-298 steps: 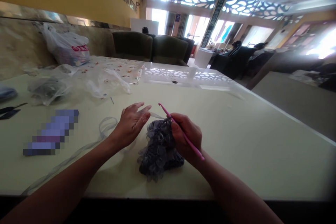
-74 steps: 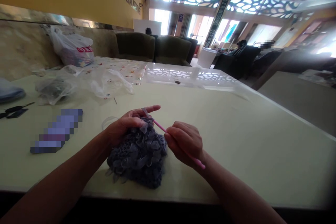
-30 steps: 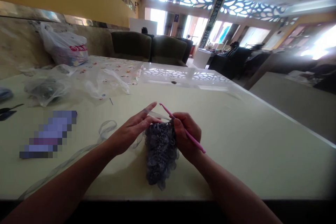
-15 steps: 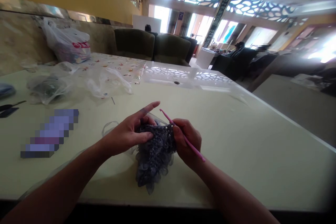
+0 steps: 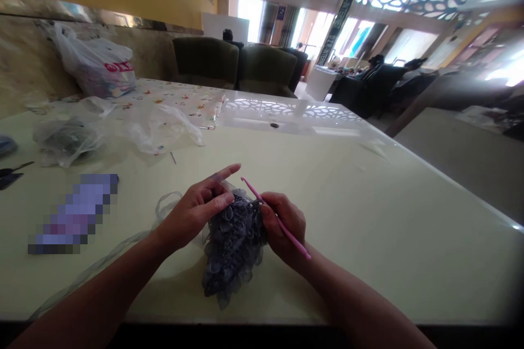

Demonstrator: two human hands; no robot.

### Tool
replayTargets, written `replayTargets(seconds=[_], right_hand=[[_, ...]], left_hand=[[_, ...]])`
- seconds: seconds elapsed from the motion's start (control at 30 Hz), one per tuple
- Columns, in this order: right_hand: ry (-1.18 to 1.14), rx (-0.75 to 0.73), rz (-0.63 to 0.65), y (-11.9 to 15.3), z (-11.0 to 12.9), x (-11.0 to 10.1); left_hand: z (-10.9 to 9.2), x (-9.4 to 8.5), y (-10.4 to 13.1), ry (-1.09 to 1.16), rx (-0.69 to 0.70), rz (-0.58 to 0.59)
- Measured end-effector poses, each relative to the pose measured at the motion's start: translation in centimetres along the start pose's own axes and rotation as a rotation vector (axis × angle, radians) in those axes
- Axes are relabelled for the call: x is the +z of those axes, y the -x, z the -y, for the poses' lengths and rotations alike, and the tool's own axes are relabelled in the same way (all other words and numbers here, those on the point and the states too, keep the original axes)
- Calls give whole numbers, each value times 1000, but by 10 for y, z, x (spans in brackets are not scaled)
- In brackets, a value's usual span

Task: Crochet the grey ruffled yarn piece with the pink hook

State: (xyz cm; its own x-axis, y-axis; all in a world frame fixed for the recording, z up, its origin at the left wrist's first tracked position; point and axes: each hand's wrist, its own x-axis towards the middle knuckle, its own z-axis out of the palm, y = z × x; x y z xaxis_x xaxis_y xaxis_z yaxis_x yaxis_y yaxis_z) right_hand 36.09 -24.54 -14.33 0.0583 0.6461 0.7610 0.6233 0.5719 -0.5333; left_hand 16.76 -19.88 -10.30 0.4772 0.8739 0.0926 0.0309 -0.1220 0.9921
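Observation:
A dark grey-blue crocheted piece (image 5: 233, 245) with ruffled, sheer loops hangs between my hands over the table. My left hand (image 5: 200, 204) pinches its upper left edge with the thumb, while the index finger stretches out to the right. A pink crochet hook (image 5: 290, 235) lies slanted in my right hand (image 5: 284, 221), its hooked tip pointing up and left near my left index finger. The right fingers also grip the upper right edge of the piece. Sheer grey ribbon yarn (image 5: 98, 259) trails from the left hand across the table and past my left forearm.
Left on the pale table (image 5: 388, 229) lie a blurred-out flat object (image 5: 76, 212), scissors (image 5: 14, 173), clear plastic bags (image 5: 69, 139) and a thin stick (image 5: 173, 157). A full white carrier bag (image 5: 100, 68) stands farther back. Dark armchairs (image 5: 207, 62) stand behind the table; people sit at the far right.
The view has shifted slightly. The left thumb has moved up along the piece's top edge, and the piece has turned so more of its ruffled loops show. Both hands keep their hold.

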Motion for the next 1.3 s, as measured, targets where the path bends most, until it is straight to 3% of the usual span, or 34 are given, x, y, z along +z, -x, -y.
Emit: replayTargets(seconds=[0.27, 0.7, 0.97, 1.3], right_hand=[[-77, 179, 27, -2, -4, -2], [4, 195, 6, -9, -20, -4], [87, 109, 27, -12, -20, -8], [31, -46, 82, -6, -10, -4]], left_hand=[[4, -4, 2, 25, -1, 41], [-5, -4, 3, -126, -32, 65], [6, -9, 0, 84, -118, 87], [5, 0, -1, 77, -281, -8]])
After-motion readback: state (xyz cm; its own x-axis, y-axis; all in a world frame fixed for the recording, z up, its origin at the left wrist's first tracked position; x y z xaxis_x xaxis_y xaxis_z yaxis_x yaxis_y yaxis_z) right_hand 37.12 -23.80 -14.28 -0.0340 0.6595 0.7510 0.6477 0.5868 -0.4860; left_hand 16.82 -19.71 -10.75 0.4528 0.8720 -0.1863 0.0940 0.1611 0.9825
